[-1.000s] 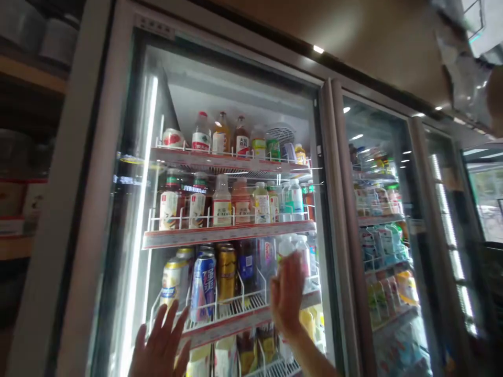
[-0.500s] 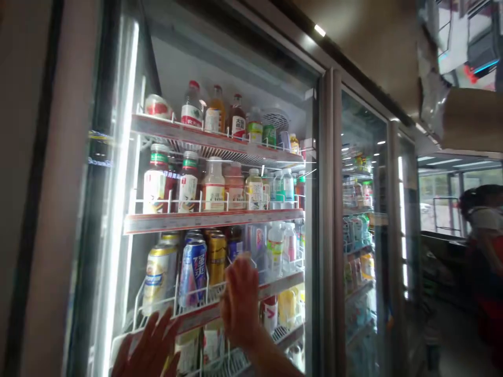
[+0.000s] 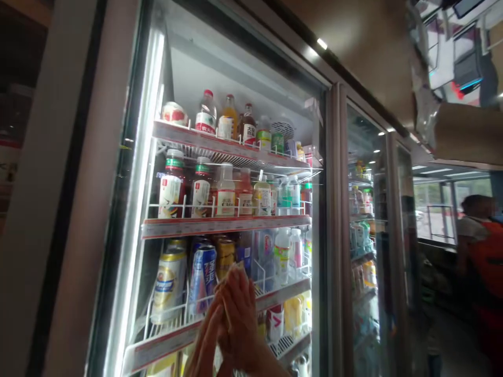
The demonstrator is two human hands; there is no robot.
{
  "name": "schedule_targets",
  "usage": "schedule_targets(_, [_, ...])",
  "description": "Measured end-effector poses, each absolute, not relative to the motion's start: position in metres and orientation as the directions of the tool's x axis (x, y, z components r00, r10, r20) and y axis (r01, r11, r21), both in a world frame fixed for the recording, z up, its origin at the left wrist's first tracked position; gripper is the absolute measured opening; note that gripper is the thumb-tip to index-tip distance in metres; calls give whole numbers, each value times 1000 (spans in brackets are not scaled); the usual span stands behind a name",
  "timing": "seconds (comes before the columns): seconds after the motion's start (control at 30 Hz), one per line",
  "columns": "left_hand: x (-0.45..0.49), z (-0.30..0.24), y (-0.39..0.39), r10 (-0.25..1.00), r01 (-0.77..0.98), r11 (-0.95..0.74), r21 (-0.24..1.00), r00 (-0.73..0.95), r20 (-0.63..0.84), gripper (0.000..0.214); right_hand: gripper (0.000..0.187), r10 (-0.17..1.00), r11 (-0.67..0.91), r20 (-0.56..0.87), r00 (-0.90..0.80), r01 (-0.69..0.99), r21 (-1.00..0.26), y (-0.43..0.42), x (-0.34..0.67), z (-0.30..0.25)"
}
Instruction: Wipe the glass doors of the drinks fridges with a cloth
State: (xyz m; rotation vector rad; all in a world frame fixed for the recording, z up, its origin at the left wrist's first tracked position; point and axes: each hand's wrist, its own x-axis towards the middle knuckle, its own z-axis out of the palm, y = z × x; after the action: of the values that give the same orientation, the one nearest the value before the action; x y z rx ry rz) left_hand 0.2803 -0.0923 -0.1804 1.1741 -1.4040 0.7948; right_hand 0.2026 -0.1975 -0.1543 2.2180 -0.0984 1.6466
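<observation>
My left hand [image 3: 207, 331] and my right hand [image 3: 240, 314] meet at the bottom middle, raised before a glass-door drinks fridge [image 3: 228, 226]. Their fingers are stretched upward and the palms face each other, close together or touching. Whether anything lies between the palms is hidden. Just behind the fingertips, on the third shelf, stand a blue can [image 3: 203, 283], a gold can [image 3: 225, 254] and a white-and-gold can [image 3: 168, 288]. Neither hand is seen gripping a drink.
Bottles of red tea [image 3: 172, 188] and other drinks line the upper shelves. A second fridge door [image 3: 359, 230] continues to the right. Overhead hangs a cardboard box [image 3: 467, 131]. At far right stands a person [image 3: 481, 246] in an orange and white top.
My hands, apart before, have come together, the left moving right toward the other. The view has shifted, so the fridge sits slightly further right and lower. The person at right has turned.
</observation>
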Motion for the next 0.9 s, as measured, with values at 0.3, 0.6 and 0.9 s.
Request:
schedule_targets(0.3, [262,-164,-123,-227,-965,245,93,36,973,58,62,288,-899,818,499,-154,410,-222,146,-138])
schedule_targets(0.6, [233,-140,-176,-173,-886,-323,-333,-290,941,48,65,276,-887,906,321,-277,369,-296,91,-159])
schedule_targets(0.9, [312,-137,-73,30,-797,-600,-69,-109,994,64,61,179,-907,948,264,-329,263,-365,27,-168])
